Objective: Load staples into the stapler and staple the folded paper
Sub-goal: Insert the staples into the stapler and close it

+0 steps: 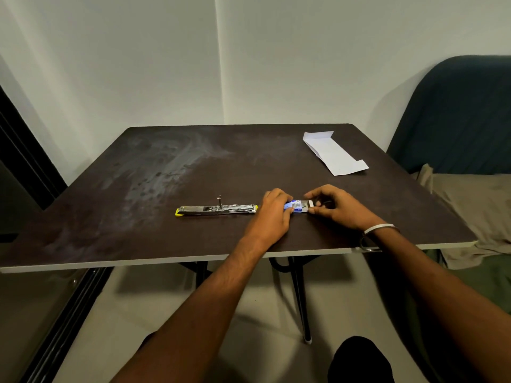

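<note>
A metal stapler with yellow ends lies swung fully open and flat on the dark table, left of my hands. My left hand grips the blue sleeve of a small staple box. Just right of it, my right hand pinches the box's white inner tray, which sticks out of the sleeve. The folded white paper lies near the table's far right corner, apart from both hands.
A dark blue chair back and a beige cushion stand to the right of the table. White walls meet in a corner behind it. A dark door frame runs along the left.
</note>
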